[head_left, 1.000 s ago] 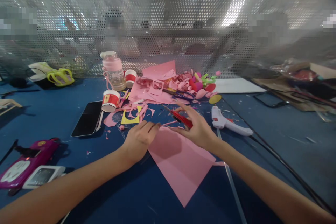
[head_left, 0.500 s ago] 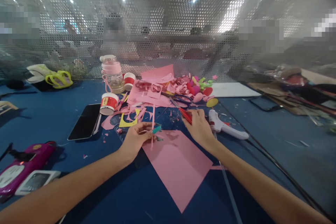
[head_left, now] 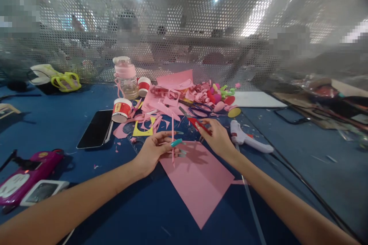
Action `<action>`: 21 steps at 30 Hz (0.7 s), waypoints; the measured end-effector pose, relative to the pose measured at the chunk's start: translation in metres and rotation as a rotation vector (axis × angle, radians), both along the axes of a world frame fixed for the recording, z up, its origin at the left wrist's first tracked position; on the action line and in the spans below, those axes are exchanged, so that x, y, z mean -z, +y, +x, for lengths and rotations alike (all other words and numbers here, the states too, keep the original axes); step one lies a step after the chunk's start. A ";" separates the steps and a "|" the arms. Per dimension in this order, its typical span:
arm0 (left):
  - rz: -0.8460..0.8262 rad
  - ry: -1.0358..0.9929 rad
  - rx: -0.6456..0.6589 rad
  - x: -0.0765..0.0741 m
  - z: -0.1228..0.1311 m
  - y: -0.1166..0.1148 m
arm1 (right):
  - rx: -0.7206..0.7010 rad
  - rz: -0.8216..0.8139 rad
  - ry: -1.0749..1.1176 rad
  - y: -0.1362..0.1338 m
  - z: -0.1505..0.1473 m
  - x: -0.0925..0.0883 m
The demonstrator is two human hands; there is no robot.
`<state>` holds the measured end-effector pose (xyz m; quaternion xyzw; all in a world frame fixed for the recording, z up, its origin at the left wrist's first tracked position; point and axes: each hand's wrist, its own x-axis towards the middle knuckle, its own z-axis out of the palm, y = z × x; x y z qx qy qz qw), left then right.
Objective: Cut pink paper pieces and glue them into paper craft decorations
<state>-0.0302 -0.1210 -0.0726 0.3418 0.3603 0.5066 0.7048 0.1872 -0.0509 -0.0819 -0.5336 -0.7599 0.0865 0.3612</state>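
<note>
My left hand (head_left: pixel 156 151) is closed, pinching a narrow pink paper strip (head_left: pixel 173 126) that stands nearly upright between thumb and fingers. A red utility knife (head_left: pixel 198 124) is gripped in my right hand (head_left: pixel 217 138), its blade pointing up and to the left. Beneath both hands lies a pink paper sheet (head_left: pixel 198 187), turned cornerwise on the blue table. Just beyond them, pink paper scraps (head_left: pixel 161 101) are heaped near dark-blue-handled scissors (head_left: pixel 199 110).
To the right lies a white glue gun (head_left: pixel 250 139) with its cord. On the left are a phone (head_left: pixel 96 128), a paper cup (head_left: pixel 121 110), a bottle (head_left: pixel 126 80) and a purple device (head_left: pixel 28 178). A perforated metal screen (head_left: pixel 184 38) closes off the back.
The knife has turned in my right hand, so its flat red side shows more. My left hand and the strip have shifted slightly right. The view has moved a little.
</note>
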 end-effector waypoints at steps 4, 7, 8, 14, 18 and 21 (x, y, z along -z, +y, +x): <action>0.018 -0.005 0.012 -0.001 0.000 -0.001 | -0.030 -0.046 0.104 -0.004 -0.002 -0.005; 0.026 -0.004 0.018 -0.001 0.000 0.000 | -0.045 -0.116 0.180 -0.010 -0.006 -0.012; 0.028 -0.002 0.018 -0.001 0.000 0.000 | -0.049 -0.129 0.189 -0.012 -0.008 -0.014; 0.018 0.012 0.008 0.000 0.000 0.000 | -0.063 -0.127 0.228 -0.016 -0.011 -0.012; -0.023 0.007 -0.015 -0.001 0.000 0.001 | -0.098 0.001 0.180 -0.019 -0.011 -0.011; -0.016 -0.033 -0.044 0.000 0.000 0.001 | -0.095 0.204 0.040 -0.027 -0.014 -0.017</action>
